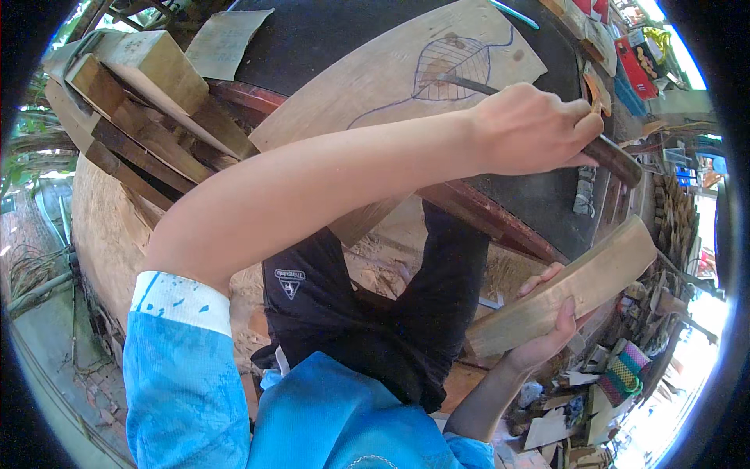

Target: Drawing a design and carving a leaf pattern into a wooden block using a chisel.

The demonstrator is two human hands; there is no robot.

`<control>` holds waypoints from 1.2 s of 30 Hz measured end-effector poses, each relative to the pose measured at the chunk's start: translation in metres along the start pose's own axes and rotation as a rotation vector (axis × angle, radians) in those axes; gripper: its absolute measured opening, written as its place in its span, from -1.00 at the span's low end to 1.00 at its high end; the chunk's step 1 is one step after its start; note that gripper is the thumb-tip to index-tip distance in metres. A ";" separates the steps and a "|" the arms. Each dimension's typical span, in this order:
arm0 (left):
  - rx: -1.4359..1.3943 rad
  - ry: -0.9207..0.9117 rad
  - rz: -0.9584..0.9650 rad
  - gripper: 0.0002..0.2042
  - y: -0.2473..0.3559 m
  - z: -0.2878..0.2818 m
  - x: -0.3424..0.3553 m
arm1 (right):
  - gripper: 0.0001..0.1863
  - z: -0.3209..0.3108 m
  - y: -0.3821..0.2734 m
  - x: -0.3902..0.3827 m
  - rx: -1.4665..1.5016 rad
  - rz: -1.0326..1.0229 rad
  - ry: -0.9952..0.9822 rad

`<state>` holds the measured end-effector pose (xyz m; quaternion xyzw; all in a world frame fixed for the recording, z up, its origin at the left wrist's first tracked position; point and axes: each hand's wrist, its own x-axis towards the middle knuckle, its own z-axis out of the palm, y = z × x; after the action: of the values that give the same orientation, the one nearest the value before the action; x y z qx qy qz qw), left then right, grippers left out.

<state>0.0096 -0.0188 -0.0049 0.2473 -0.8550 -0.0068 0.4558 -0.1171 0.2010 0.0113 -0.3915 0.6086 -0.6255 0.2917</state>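
Observation:
My left arm reaches across to the right, and my left hand point(531, 129) is closed around a chisel point(621, 160). Its dark handle sticks out past my fist, while the narrow metal blade points left. The blade's tip is over or on a leaf drawn in blue lines point(453, 70) on a pale wooden board point(336, 94); contact cannot be made out. Lower right, my right hand point(551, 328) grips a long pale wooden block point(570, 293), tilted with its far end up to the right. Fingers show on both of its sides.
The board lies on a dark table point(305, 39) with a reddish edge. Thick timber pieces point(148, 78) stand at the left. A light blue pen point(516, 14) is at the board's far edge. A woven bag point(625, 371) and wood scraps lie at lower right.

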 end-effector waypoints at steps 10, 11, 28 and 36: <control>0.080 -0.052 -0.140 -0.58 -0.007 0.007 0.008 | -0.10 -0.007 0.004 0.007 0.013 0.070 0.044; 0.084 -0.042 -0.134 -0.58 -0.007 0.007 0.009 | -0.10 -0.006 0.003 0.009 0.012 0.066 0.048; 0.048 0.127 -0.437 -0.54 -0.016 0.011 0.020 | -0.29 -0.036 -0.059 0.124 -0.057 0.124 -0.081; -0.054 0.174 -0.378 -0.52 -0.012 0.006 0.019 | -0.34 -0.087 -0.047 0.156 0.013 0.302 -0.326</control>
<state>0.0012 -0.0390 0.0035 0.3908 -0.7504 -0.0938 0.5248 -0.2666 0.1203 0.0825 -0.3899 0.6012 -0.5070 0.4790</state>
